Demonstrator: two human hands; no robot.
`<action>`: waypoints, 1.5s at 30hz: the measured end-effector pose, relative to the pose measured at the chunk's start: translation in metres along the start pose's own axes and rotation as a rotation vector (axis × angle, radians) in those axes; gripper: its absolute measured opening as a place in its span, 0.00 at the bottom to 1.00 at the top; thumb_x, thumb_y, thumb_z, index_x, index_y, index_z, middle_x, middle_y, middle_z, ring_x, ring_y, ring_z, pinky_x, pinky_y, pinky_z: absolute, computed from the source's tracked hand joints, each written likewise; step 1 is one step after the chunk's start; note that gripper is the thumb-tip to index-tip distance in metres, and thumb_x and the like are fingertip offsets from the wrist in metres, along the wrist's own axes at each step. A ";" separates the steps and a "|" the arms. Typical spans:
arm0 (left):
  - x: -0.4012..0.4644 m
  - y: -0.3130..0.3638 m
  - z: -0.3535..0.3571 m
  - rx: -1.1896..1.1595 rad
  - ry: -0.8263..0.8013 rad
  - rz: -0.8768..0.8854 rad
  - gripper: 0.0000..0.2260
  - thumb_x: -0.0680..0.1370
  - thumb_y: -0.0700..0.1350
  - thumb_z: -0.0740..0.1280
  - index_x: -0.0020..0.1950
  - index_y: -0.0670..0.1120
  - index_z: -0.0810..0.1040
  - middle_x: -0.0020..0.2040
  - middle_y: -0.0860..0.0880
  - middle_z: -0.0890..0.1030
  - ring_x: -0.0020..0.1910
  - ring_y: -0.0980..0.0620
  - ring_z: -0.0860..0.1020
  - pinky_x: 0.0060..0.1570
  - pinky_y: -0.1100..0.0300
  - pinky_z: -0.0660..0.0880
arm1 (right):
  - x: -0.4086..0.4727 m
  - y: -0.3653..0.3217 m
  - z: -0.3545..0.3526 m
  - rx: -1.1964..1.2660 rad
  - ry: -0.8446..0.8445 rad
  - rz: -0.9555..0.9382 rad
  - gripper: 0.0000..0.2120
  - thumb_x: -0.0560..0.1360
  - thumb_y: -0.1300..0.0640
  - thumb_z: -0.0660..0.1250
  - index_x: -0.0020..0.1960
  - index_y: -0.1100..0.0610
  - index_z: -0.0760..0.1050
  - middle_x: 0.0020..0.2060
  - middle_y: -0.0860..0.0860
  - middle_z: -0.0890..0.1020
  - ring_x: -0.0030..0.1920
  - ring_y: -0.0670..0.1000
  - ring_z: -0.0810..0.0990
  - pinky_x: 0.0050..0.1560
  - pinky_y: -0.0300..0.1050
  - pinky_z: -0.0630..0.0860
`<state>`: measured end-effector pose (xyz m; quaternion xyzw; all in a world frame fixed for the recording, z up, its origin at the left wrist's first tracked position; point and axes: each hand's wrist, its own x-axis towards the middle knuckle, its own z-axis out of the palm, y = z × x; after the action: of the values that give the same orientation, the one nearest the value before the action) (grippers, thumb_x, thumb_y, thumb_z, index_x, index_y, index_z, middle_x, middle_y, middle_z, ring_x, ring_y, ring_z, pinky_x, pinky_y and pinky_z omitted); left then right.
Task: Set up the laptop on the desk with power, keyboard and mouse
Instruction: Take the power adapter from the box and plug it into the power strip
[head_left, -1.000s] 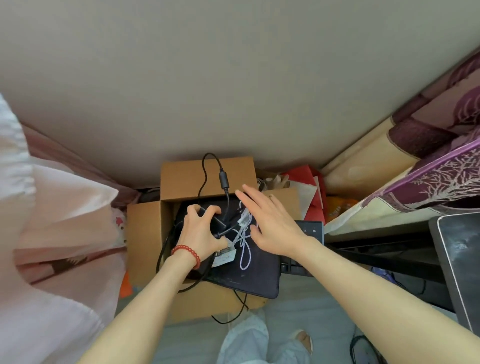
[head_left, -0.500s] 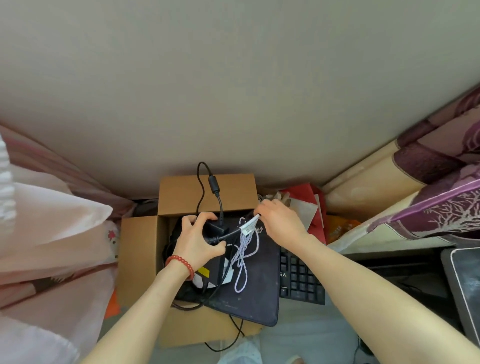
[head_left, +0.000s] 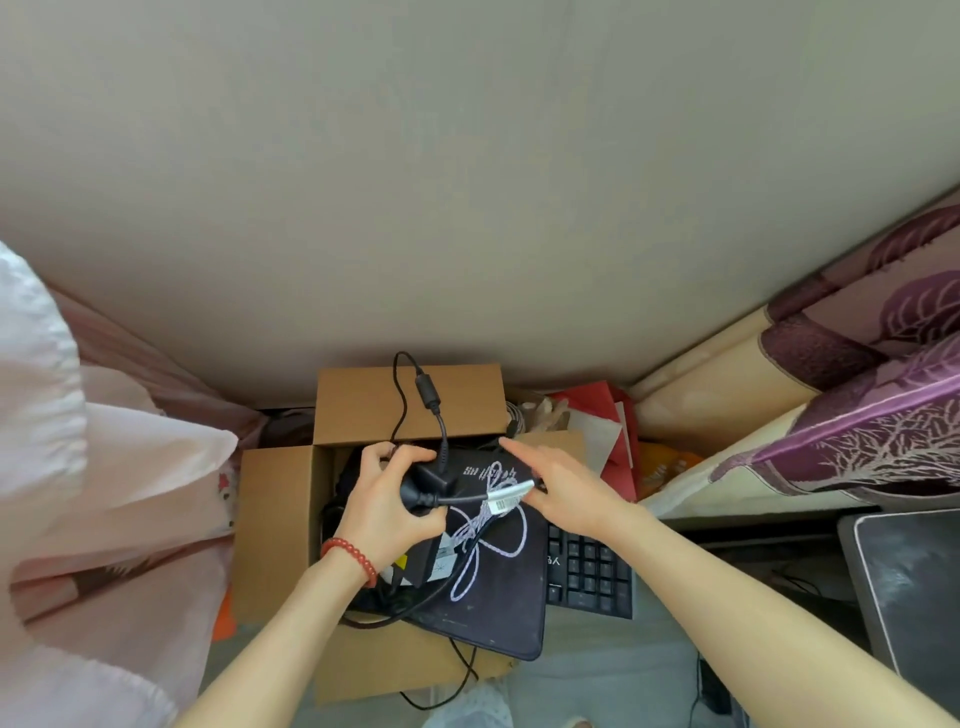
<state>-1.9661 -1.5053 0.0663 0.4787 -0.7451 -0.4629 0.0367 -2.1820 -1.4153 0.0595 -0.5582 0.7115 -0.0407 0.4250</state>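
We see the left hand, fingers curled tight round the black power adapter, above the open cardboard box near its far wall. The right hand pinches the cord's white tag, forefinger straight. The keyboard lies beside the box's right edge, partly under a black pad.

Left grip curled closed, right grip in a pinch, forefinger outstretched.

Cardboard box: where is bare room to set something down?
Free: its left flap, and the black pad's near end beside the keyboard. Crowded: the box mouth, where left hand grips the adapter, right hand pinches the cable tag.
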 end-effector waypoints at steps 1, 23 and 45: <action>-0.002 0.002 0.001 0.003 -0.008 0.010 0.22 0.64 0.46 0.74 0.54 0.58 0.70 0.60 0.51 0.63 0.53 0.52 0.71 0.54 0.63 0.69 | 0.000 -0.003 0.000 -0.038 -0.026 0.001 0.33 0.76 0.60 0.59 0.73 0.40 0.48 0.46 0.52 0.72 0.49 0.54 0.71 0.44 0.49 0.72; -0.015 0.050 -0.014 0.016 0.239 0.155 0.29 0.62 0.43 0.75 0.61 0.55 0.72 0.66 0.48 0.61 0.61 0.54 0.63 0.59 0.60 0.66 | -0.053 -0.038 -0.046 -0.192 0.667 -0.167 0.08 0.66 0.67 0.72 0.45 0.63 0.78 0.40 0.57 0.78 0.42 0.57 0.77 0.24 0.47 0.74; -0.206 0.361 -0.048 0.092 0.219 1.084 0.30 0.60 0.40 0.76 0.61 0.47 0.76 0.63 0.38 0.68 0.60 0.38 0.72 0.58 0.46 0.74 | -0.418 -0.089 -0.133 -0.089 1.404 0.050 0.07 0.70 0.68 0.68 0.48 0.62 0.77 0.41 0.56 0.81 0.42 0.56 0.79 0.42 0.49 0.75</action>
<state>-2.0763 -1.3417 0.4356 0.0731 -0.8961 -0.2924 0.3259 -2.1946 -1.1575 0.4253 -0.4002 0.8312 -0.3524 -0.1572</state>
